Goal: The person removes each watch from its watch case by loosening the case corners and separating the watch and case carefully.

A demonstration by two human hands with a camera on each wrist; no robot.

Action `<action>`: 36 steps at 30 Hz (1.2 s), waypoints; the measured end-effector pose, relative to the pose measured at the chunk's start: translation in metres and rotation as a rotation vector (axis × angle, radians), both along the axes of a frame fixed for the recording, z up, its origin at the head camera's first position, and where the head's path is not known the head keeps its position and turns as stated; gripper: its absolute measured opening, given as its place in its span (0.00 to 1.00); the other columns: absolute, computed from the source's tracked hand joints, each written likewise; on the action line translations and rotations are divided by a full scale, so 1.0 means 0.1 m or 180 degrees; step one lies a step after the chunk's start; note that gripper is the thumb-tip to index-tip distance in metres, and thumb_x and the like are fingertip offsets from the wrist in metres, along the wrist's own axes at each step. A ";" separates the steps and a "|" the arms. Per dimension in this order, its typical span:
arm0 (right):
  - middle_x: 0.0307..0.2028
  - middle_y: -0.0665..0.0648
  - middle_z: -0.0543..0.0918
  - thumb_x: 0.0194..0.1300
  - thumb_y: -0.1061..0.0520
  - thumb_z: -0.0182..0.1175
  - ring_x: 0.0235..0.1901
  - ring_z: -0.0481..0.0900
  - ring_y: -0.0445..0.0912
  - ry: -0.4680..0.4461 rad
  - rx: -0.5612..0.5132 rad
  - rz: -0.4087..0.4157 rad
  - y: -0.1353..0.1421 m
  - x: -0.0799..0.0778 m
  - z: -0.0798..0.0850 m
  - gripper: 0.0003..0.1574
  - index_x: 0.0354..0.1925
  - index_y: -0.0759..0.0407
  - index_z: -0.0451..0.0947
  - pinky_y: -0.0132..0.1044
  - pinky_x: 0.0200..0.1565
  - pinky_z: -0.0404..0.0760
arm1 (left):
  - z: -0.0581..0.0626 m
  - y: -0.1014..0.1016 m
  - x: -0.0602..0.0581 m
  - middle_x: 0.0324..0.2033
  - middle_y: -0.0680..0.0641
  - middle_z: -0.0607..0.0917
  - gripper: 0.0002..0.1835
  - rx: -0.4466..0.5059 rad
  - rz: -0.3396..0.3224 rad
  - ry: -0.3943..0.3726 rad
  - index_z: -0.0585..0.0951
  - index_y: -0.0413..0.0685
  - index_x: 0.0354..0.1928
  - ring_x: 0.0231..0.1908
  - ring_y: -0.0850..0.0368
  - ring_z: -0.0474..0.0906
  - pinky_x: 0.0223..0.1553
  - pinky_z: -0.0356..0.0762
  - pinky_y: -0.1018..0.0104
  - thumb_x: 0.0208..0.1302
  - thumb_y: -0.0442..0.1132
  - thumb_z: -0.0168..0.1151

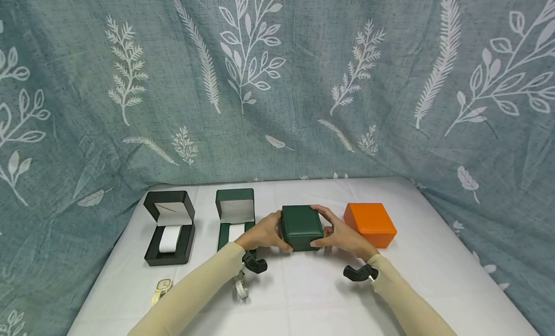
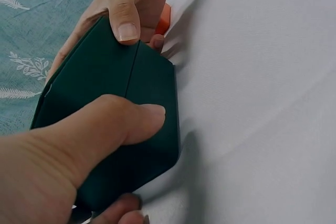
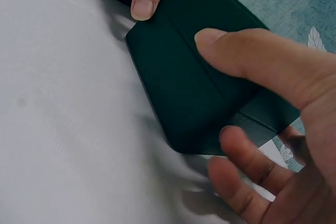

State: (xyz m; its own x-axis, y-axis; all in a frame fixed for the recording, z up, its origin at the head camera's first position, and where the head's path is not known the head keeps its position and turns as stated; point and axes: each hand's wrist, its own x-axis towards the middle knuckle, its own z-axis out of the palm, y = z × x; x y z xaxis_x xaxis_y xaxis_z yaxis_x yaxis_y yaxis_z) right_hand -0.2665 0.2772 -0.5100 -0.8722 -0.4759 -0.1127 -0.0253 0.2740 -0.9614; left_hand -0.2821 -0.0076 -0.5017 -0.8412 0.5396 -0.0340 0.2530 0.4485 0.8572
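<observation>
A closed dark green watch box (image 1: 302, 222) is between my two hands over the white cloth. My left hand (image 1: 266, 232) grips its left side, with the thumb (image 2: 131, 121) lying across the front face in the left wrist view. From the right, my right hand (image 1: 343, 235) holds the opposite side. Its thumb (image 3: 231, 51) presses near the lid seam in the right wrist view, while the lower fingers (image 3: 241, 150) curl by the box's edge. The lid seam shows as a thin line along the front, with the lid down on the base.
An orange box (image 1: 372, 224) stands just right of my right hand. Left of my left hand is an open green watch box (image 1: 235, 195), and farther left an open black one (image 1: 166, 259), each with a white cushion. A cream watch (image 1: 162, 288) and a pale watch (image 1: 240, 287) lie in front.
</observation>
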 end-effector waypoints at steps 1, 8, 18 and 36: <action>0.77 0.58 0.50 0.56 0.57 0.80 0.38 0.82 0.59 0.0013 -0.0006 -0.0009 0.00 -0.01 -0.01 0.65 0.77 0.24 0.53 0.51 0.31 0.83 | 0.00 0.00 0.00 0.59 0.47 0.77 0.56 -0.0007 0.0013 -0.0005 0.67 0.46 0.72 0.60 0.49 0.73 0.63 0.70 0.49 0.38 0.35 0.89; 0.74 0.58 0.60 0.54 0.58 0.81 0.37 0.82 0.57 0.0027 -0.0210 -0.0042 0.00 -0.01 -0.01 0.63 0.76 0.26 0.57 0.50 0.27 0.81 | -0.01 0.01 0.01 0.60 0.44 0.79 0.60 -0.0104 0.0176 0.0009 0.65 0.42 0.75 0.61 0.46 0.74 0.63 0.70 0.48 0.37 0.37 0.90; 0.79 0.58 0.53 0.59 0.56 0.78 0.55 0.83 0.56 0.0084 -0.0339 -0.0202 -0.02 -0.06 -0.04 0.59 0.79 0.32 0.58 0.44 0.39 0.83 | 0.02 0.03 0.03 0.67 0.39 0.74 0.65 -0.0168 0.0255 -0.0074 0.59 0.38 0.78 0.55 0.46 0.75 0.57 0.72 0.51 0.38 0.35 0.89; 0.73 0.57 0.67 0.63 0.44 0.74 0.21 0.65 0.47 0.0265 -0.0058 -0.0588 -0.05 -0.10 0.00 0.49 0.76 0.29 0.63 0.40 0.24 0.67 | 0.03 0.02 0.03 0.73 0.39 0.67 0.66 -0.0230 0.0243 -0.0077 0.57 0.39 0.79 0.72 0.43 0.65 0.67 0.68 0.48 0.39 0.38 0.89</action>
